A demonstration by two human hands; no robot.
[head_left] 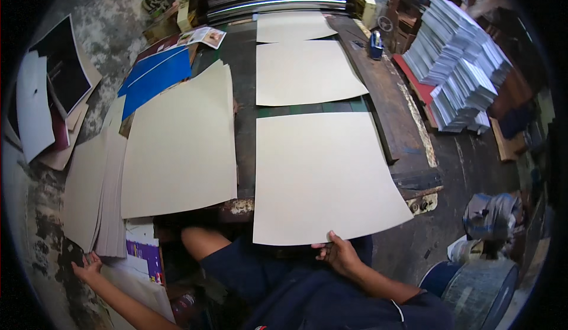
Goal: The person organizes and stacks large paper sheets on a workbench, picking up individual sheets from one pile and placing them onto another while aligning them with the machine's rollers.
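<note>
A large cream paperboard sheet [322, 176] lies at the front of the machine bed, its near edge reaching past the bed towards my lap. My right hand [343, 258] grips that edge, thumb on top and fingers curled below. Two more sheets, a middle one [307, 72] and a far one [293, 27], lie in line beyond it towards the rollers [275, 4]. Down at the left, my left hand [89, 266] has its fingers apart, with the fingertips at the lower corner of a leaning stack of greyish sheets [89, 182]. Another broad cream sheet [180, 146] rests beside that stack.
Blue sheets [157, 75] and a printed page [204, 36] lie at the back left. Tall piles of white paper [449, 46] stand on the right. A small blue object [376, 44] sits on the bed's right side. A blue drum [467, 291] stands at lower right.
</note>
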